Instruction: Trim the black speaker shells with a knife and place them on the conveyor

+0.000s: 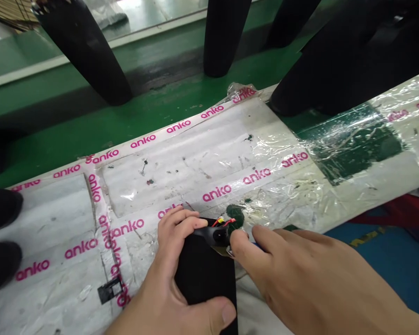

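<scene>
My left hand [171, 270] is wrapped round a long black housing [206, 274], with the thumb along its near side and the fingers over its far end. From that end stick out short red and yellow wires [223, 221], beside a dark rounded opening. My right hand [293, 265] is closed at the same end, thumb and forefinger pinched together. A small flat piece with a shiny edge [226, 251] shows by the thumb tip, and a bit of blue shows under the fingers. What the right fingers grip is mostly hidden.
The bench [195, 158] is covered with white sheet and pink-lettered anko tape. A small black square piece [110, 291] lies at lower left. Several black tapered housings stand on the green surface [160, 88] beyond. Something blue [380, 260] and red lies at right.
</scene>
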`<state>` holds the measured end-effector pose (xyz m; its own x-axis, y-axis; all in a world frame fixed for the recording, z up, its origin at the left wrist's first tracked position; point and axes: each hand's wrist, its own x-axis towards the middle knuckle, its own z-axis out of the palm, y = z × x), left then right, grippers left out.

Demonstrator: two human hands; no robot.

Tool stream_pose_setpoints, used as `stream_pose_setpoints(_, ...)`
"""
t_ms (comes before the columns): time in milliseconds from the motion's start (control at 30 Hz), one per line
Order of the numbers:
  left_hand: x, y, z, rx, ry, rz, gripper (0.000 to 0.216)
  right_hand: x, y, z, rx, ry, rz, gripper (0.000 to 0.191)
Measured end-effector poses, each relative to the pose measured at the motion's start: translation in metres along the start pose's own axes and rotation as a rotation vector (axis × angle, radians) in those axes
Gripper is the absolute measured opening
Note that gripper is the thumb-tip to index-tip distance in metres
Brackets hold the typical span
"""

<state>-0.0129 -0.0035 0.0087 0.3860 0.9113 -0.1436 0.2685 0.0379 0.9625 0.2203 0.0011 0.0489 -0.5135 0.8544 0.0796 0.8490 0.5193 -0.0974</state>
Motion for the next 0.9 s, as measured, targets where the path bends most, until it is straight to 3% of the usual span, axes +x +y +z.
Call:
stream_pose_setpoints(267, 0.006, 0.004, -0.011, 0.072, -0.102, 0.060, 0.079, 0.022, 0.008, -0.006, 0.061, -0.113, -0.086, 0.035)
stream_pose_setpoints(367, 0.005, 0.000, -0.016, 0.080, -0.077, 0.053, 0.071, 0.019, 0.013, -0.013, 0.045, -0.045, -0.125, 0.028)
stream_pose_setpoints(467, 0.001, -0.007, -0.022, 0.062, -0.056, 0.058, 0.069, 0.001, 0.017, -0.022, -0.014, 0.088, -0.037, 0.015)
stream_pose_setpoints(533, -0.002, -0.011, -0.025, 0.069, -0.060, 0.066, 0.072, -0.011, 0.016, -0.024, -0.029, 0.169, 0.007, 0.016)
stream_pose_setpoints(733, -0.004, -0.005, -0.029, 0.144, -0.085, 0.069, 0.073, -0.016, -0.001, -0.001, 0.005, 0.117, -0.048, 0.021)
stream_pose_setpoints(900, -0.013, 0.004, -0.042, 0.340, -0.079, 0.057, 0.073, -0.015, -0.006, 0.015, 0.017, 0.102, 0.005, 0.019)
